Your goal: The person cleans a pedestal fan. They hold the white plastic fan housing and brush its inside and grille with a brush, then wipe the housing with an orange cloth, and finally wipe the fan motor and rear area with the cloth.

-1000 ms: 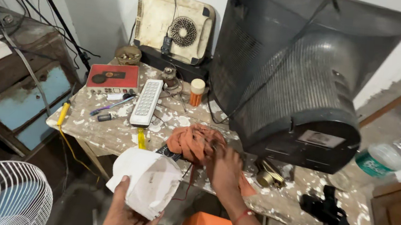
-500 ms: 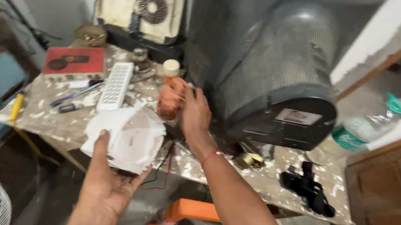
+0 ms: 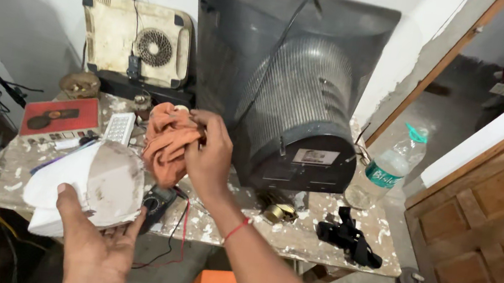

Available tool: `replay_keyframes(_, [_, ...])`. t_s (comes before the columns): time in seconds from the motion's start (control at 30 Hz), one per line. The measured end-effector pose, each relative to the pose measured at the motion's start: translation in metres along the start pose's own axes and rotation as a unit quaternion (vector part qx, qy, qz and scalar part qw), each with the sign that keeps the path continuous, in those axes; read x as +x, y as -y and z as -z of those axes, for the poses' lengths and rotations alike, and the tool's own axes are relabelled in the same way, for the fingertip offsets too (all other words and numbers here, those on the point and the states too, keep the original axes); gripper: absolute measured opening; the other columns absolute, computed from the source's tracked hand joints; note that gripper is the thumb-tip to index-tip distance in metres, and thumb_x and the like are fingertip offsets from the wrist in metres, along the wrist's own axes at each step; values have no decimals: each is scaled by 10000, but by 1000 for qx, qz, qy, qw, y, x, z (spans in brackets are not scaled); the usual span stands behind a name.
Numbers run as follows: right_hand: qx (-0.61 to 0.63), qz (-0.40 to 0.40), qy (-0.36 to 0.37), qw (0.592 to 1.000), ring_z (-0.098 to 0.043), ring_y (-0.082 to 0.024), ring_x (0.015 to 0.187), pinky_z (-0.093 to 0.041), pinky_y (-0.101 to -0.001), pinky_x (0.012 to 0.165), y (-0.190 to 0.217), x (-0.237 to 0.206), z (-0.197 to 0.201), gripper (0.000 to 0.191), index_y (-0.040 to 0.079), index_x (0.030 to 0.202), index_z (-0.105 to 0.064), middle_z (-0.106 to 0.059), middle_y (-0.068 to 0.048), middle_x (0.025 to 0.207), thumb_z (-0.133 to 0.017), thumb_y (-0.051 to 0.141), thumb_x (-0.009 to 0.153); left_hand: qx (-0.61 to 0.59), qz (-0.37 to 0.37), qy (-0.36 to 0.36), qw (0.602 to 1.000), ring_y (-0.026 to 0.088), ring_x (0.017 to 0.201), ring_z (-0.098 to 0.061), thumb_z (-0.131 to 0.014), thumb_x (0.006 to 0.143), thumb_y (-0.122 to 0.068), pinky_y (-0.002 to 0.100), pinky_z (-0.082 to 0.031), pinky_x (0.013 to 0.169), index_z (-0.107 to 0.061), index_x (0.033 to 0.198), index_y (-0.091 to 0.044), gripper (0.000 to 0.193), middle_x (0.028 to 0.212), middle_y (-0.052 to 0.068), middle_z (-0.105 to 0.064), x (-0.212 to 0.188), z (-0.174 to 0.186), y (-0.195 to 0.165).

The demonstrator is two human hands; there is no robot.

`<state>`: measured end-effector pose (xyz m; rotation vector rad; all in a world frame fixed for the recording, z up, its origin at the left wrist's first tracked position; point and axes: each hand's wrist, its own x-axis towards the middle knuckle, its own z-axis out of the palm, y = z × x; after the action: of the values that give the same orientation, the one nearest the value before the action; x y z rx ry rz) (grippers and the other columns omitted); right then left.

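Paint-spattered, chipped stone desk (image 3: 292, 236) stands against a whitewashed wall. Right hand (image 3: 208, 156) pinches a crumpled, soft orange cloth (image 3: 164, 142) above the desk's middle, just beside the ribbed grey plastic back of an old television (image 3: 293, 102), which bears a small pale rectangular label low on its rear. Left hand (image 3: 95, 240) cups a smudged white domed cover (image 3: 88, 183) from beneath, over the front edge. Flat red box (image 3: 61, 116) lies near the left edge; clear plastic bottle (image 3: 386, 171) with a green label stands at the right edge.
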<state>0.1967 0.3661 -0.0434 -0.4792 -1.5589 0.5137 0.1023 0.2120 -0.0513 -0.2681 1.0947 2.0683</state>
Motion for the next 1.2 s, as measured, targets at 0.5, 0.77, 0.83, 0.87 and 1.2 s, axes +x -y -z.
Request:
replay_keyframes(0.5, [73, -81, 235, 966, -658, -332, 1204, -505, -383, 1020, 256, -74, 40, 287, -29, 1122, -714, -689, -206, 1264, -686, 105, 870, 46, -28, 12, 998, 83, 540, -439, -699, 892, -595, 253, -309, 432, -699, 1015, -133, 478, 781, -25, -615, -161, 41, -74])
replay_keyframes(0.77, [-135, 126, 324, 928, -622, -439, 1127, -502, -475, 962, 408, -77, 33, 362, -13, 1077, -721, -679, -238, 1175, -700, 66, 725, 115, -54, 71, 989, 98, 456, -396, -791, 827, -470, 273, -287, 387, -641, 837, -82, 417, 613, -20, -452, -262, 126, -173])
replay_keyframes(0.83, [-120, 92, 345, 926, -632, -440, 1096, -514, -480, 941, 444, -92, 27, 301, -4, 1060, -716, -698, -235, 1129, -678, 34, 764, 151, -109, 86, 979, 64, 464, -448, -793, 815, -403, 267, -312, 394, -675, 859, -118, 312, 606, -56, -523, -283, 153, -200])
replay_keyframes(0.87, [-90, 70, 356, 927, -633, -443, 1092, -516, -483, 933, 460, -101, 23, 305, -13, 1079, -703, -700, -243, 1118, -662, 18, 778, 162, -84, 88, 979, 78, 437, -408, -785, 833, -416, 282, -281, 384, -642, 824, -95, 351, 574, -43, -490, -292, 168, -211])
replay_keyframes(1.2, [69, -210, 457, 862, -743, -267, 997, -592, -387, 836, 574, -216, -56, 457, 41, 1207, -646, -759, -137, 1070, -690, 146, 765, 158, 1, 131, 979, 122, 371, -327, -785, 866, -406, 320, -231, 364, -628, 791, -7, 436, 513, 4, -442, -347, 326, -310])
